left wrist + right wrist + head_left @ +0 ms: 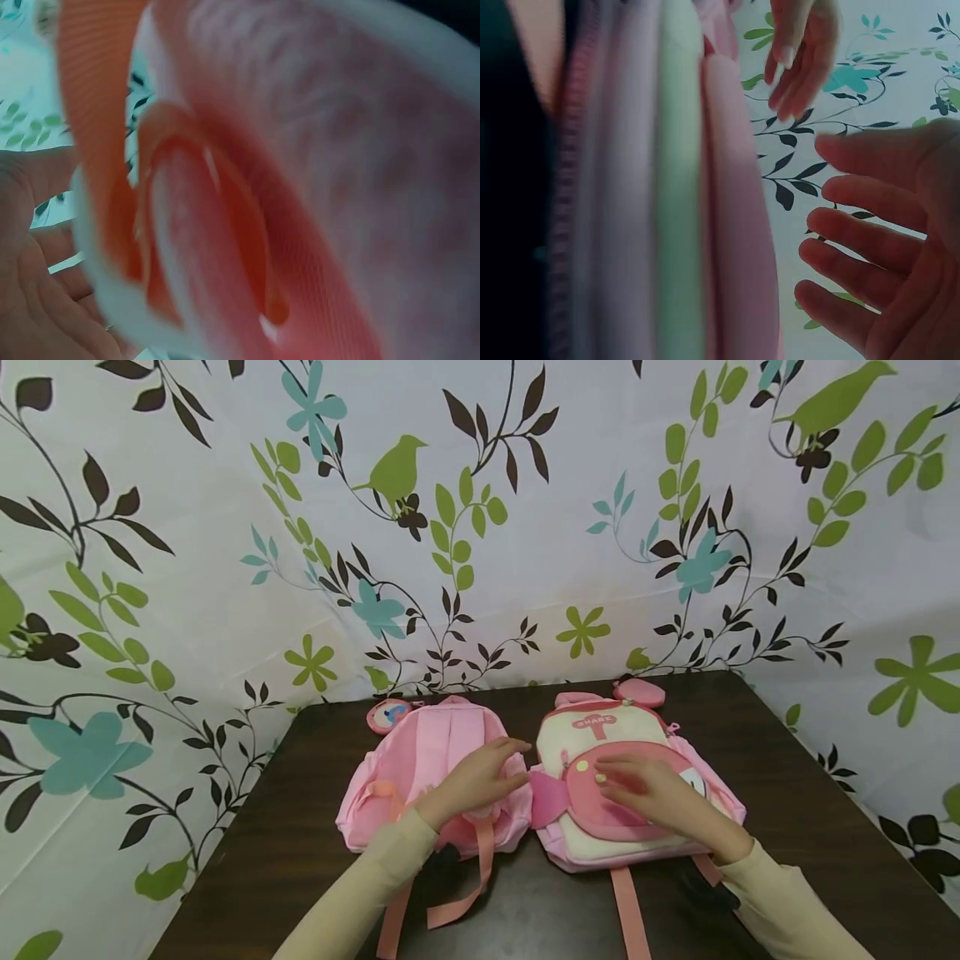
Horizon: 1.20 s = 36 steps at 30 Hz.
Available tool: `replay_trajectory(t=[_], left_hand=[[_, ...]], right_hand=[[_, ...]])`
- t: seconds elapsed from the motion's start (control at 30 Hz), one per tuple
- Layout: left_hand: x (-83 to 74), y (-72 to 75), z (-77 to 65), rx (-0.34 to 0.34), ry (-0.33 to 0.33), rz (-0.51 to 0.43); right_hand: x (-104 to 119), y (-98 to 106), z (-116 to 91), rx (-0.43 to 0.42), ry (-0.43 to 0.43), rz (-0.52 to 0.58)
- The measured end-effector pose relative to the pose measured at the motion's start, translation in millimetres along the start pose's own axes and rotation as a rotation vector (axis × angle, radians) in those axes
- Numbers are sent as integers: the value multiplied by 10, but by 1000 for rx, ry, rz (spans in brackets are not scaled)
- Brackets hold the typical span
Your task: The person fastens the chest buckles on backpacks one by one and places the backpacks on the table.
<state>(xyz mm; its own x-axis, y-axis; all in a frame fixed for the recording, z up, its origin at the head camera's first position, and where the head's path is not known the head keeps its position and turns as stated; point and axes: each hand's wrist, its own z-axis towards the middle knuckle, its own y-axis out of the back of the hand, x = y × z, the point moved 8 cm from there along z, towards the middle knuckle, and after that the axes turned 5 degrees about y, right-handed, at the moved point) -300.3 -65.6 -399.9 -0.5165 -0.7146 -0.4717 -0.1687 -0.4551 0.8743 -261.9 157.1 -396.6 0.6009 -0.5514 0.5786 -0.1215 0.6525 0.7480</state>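
Observation:
Two pink backpacks lie side by side on a dark table. The left backpack [427,735] has its shoulder-strap side up, and my left hand [476,781] is over its right part with fingers extended. In the left wrist view, an orange strap buckle [255,247] and webbing appear close up beside that hand. The right backpack [600,852] shows a cream front with a pink fish-shaped pocket [600,802] and a "SHARE" patch [594,722]. Over this pocket is my right hand [652,789]; its fingers are spread in the right wrist view. Neither hand grips anything.
Loose webbing straps [630,910] trail toward the near side of the dark table [255,860]. A small round pouch [388,716] lies at the left backpack's top, and a pink one [641,692] at the right's. Behind hangs a patterned cloth [525,560].

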Motion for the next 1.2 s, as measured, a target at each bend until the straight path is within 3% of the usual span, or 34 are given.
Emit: replay_trajectory(t=[0.27, 0.43, 0.73, 1.2], left_hand=[[-111, -334, 148, 182, -32, 97], [-137, -506, 168, 243, -71, 149], [-168, -631, 140, 216, -151, 217], [-169, -696, 101, 228, -153, 368]], right_hand=[[117, -130, -274, 143, 51, -99], [146, -239, -440, 138, 110, -120], [148, -394, -581, 58, 256, -249], [120, -491, -567, 18, 194, -402]])
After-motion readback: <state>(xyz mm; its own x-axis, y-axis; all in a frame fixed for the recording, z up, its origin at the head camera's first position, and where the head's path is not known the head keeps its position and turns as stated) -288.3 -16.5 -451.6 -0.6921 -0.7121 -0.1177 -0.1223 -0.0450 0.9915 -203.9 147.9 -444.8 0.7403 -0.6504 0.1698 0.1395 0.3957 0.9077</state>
